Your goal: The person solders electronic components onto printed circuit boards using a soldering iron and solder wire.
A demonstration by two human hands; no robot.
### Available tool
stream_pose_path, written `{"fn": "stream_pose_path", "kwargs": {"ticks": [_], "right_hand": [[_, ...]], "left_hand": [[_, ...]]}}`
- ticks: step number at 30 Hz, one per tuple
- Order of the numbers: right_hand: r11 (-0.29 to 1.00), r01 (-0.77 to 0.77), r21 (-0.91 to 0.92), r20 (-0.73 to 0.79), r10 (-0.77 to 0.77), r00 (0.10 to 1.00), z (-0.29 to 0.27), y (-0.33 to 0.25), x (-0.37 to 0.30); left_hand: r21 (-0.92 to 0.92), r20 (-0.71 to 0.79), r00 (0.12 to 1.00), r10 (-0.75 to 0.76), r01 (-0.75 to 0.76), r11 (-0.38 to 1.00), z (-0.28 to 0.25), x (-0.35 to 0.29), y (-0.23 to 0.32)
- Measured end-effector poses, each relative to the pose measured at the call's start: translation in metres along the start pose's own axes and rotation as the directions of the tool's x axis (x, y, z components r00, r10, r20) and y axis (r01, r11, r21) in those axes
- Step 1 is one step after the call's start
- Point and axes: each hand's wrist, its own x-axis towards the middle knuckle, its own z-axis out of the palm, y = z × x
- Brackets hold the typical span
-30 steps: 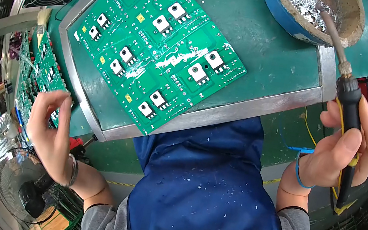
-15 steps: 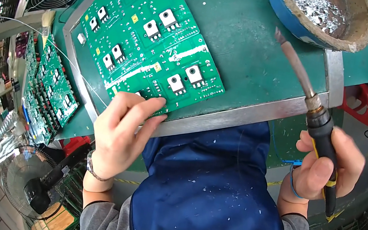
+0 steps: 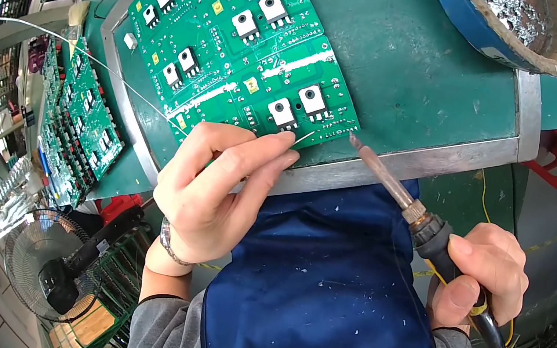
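Head view: the left hand (image 3: pixel 210 188) pinches solder wire (image 3: pixel 306 138), the circuit board (image 3: pixel 290 45) beyond its fingertips; the right hand (image 3: pixel 496 273) curls its fingers round a soldering iron (image 3: pixel 401 197), whose tip (image 3: pixel 356 141), right of the pinch, could scorch them if swung leftward.

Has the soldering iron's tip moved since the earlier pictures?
Yes: the soldering iron's tip has moved from the blue bowl, left and down the picture, to beside the circuit board.

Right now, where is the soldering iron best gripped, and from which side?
Probably by the black handle, from the lower right, where the right hand wraps it: the bare metal shaft slants up-left toward the green circuit board, so that end is best left clear.
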Motion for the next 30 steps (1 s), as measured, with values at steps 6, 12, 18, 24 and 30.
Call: {"fn": "stream_pose_path", "kwargs": {"ticks": [6,12,18,24,30], "right_hand": [[0.997,-0.071,0.014,0.062,0.070,0.996,0.004,-0.005,0.006],[0.996,-0.083,-0.013,0.103,0.084,0.991,0.007,-0.004,0.010],[0.996,-0.090,-0.027,0.102,0.092,0.990,0.009,-0.003,0.011],[0.995,-0.100,-0.009,0.065,0.101,0.993,0.014,-0.002,0.010],[0.993,-0.113,-0.025,0.065,0.115,0.991,0.016,-0.004,0.010]], "left_hand": [[0.094,-0.005,0.993,0.118,-0.117,0.989,0.002,0.001,-0.005],[0.065,-0.024,0.992,0.124,-0.123,0.990,0.008,0.002,-0.008],[0.055,0.003,0.988,0.157,-0.157,0.986,0.008,0.002,-0.012],[0.059,0.001,0.984,0.176,-0.175,0.983,0.008,0.003,-0.012],[0.044,0.002,0.984,0.179,-0.179,0.983,0.008,0.003,-0.013]]}}
